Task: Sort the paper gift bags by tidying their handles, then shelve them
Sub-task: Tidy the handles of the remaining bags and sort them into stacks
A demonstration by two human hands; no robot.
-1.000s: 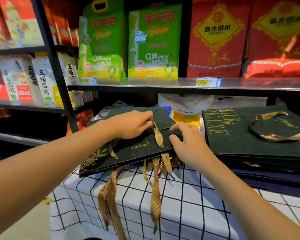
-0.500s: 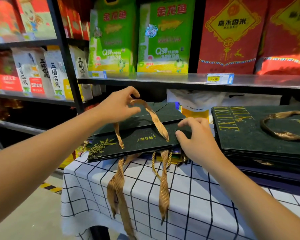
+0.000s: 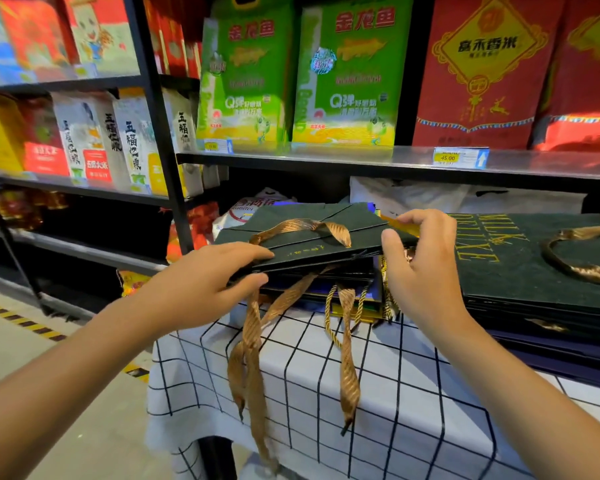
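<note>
A dark green paper gift bag [image 3: 312, 251] lies flat on top of a small pile of bags on the checked tablecloth [image 3: 413, 393]. Its gold ribbon handle [image 3: 302, 226] is laid across the bag's top face. My left hand [image 3: 201, 282] pinches the bag's near left edge, thumb under and fingers on top. My right hand [image 3: 420, 261] grips the bag's right end with curled fingers. More gold ribbon handles [image 3: 253, 358] of the lower bags hang over the table's front. A sorted stack of green bags [image 3: 534, 268] lies to the right.
A metal shelf [image 3: 361, 161] with green and red rice packs runs just above the bags. White plastic bags [image 3: 413, 199] sit behind the piles. A black rack post [image 3: 160, 133] stands left of the table, with open floor [image 3: 32, 358] below it.
My left hand has let the ribbon handle down onto the bag's top and moved to its near left edge. My right hand has shifted to the right end, and the bag is lifted slightly.
</note>
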